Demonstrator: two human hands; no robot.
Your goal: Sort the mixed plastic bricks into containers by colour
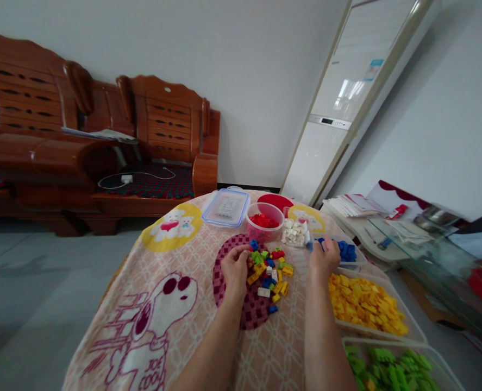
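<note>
My left hand is at the left side of a mixed pile of toy building bricks, its thumb and fingers pinched together. What lies between those fingertips, if anything, is too small to make out. Red, blue, green, yellow and white pieces make up the pile, spread over a dark red checked circle on the tablecloth. My right hand reaches over the left part of a clear box of blue bricks. Its fingers are bent and drawn together among the blue pieces, and their tips are partly hidden.
A round tub holds red bricks, with white bricks heaped beside it. Yellow bricks and green bricks fill boxes at the right. A clear lid lies at the back of the patterned tablecloth.
</note>
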